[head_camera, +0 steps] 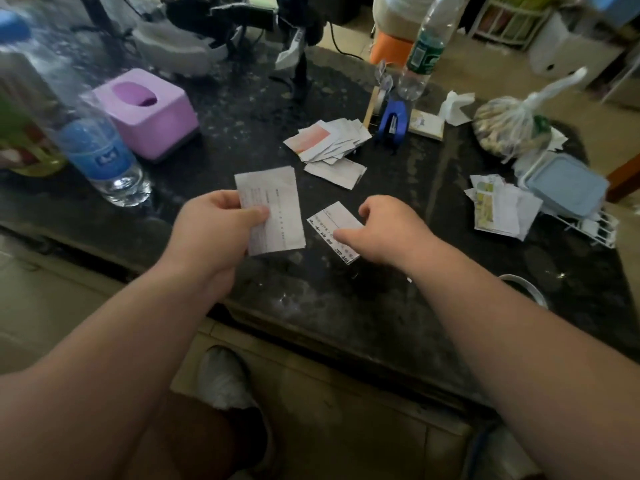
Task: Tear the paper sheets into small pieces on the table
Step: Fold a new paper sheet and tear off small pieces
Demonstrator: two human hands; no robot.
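Observation:
My left hand (pixel 221 226) pinches a white printed paper sheet (pixel 277 202) by its left edge, holding it just above the dark stone table (pixel 332 306). My right hand (pixel 384 230) holds a smaller torn strip of printed paper (pixel 337 225) between thumb and fingers, to the right of the sheet. A pile of torn pieces (pixel 329 140), one with a pink patch, lies on the table beyond my hands. A second heap of torn paper (pixel 498 207) lies at the right.
A water bottle (pixel 104 157) and a pink tissue box (pixel 149 112) stand at the left. A blue stapler (pixel 393 124), a second bottle (pixel 422 53), a knotted plastic bag (pixel 509 129) and a blue-lidded container (pixel 568 185) crowd the back right. A round rim (pixel 526 289) shows near the right front edge.

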